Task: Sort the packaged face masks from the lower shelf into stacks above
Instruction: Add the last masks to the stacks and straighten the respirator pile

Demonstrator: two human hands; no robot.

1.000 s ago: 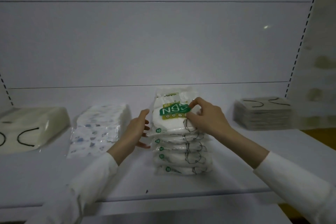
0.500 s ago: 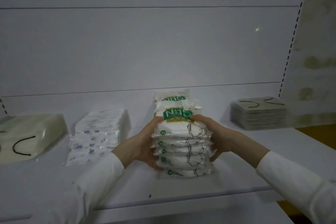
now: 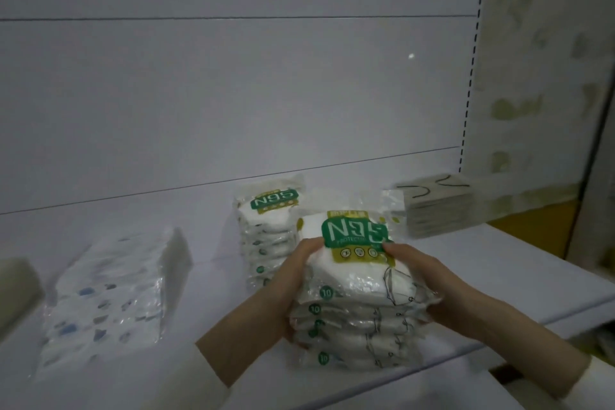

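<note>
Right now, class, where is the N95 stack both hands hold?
Head view, centre-right by the front edge of the shelf: the N95 stack is between the left hand and right hand, in front of a second N95 stack.

The left hand [image 3: 293, 283] and right hand [image 3: 429, 280] grip and cover both flanks of the front stack of N95 mask packs [image 3: 359, 309], whose fine print under the green label is too small to read. This stack and the left hand hide the lower right part of the rear stack [image 3: 266, 230]. The patterned packs [image 3: 109, 289] and the flat pile [image 3: 439, 210] at far right are blurred, so neither can be counted; the left edge cuts off the cream pack [image 3: 16, 286], and the bottom edge cuts off the left sleeve [image 3: 183, 383] and right sleeve [image 3: 595, 386].
</note>
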